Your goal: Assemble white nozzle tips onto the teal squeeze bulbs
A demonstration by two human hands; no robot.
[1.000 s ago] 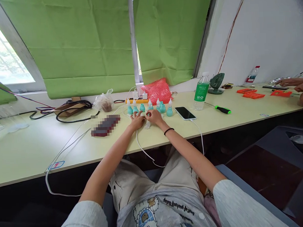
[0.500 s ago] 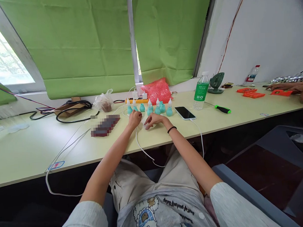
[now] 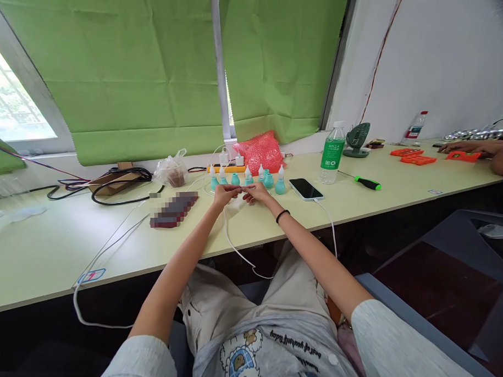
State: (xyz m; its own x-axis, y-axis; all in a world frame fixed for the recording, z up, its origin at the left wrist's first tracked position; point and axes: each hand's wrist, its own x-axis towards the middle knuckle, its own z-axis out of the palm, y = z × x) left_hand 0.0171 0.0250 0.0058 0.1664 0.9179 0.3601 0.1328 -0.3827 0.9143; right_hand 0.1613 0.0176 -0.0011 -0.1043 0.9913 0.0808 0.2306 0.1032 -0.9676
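Note:
My left hand and my right hand meet above the table's front part, fingertips touching. Both are closed in a pinch; whatever lies between the fingertips is too small to make out. Below them on the table is a whitish translucent thing, partly hidden by the hands. Just behind stand several teal squeeze bulbs, some with white pointed nozzles, such as the bulb at the right end. Another teal bulb has no nozzle on it. My right hand hides part of the row.
A phone on a white cable lies right of the bulbs. Farther right are a water bottle, a screwdriver and a green fan. Behind sits a red bubble-wrap package. Another person's hand rests at far right.
My hands have come together, fingertips now meeting; before, they were apart, with the right one lower over the whitish thing. My right hand has risen slightly and now hides more of the bulbs.

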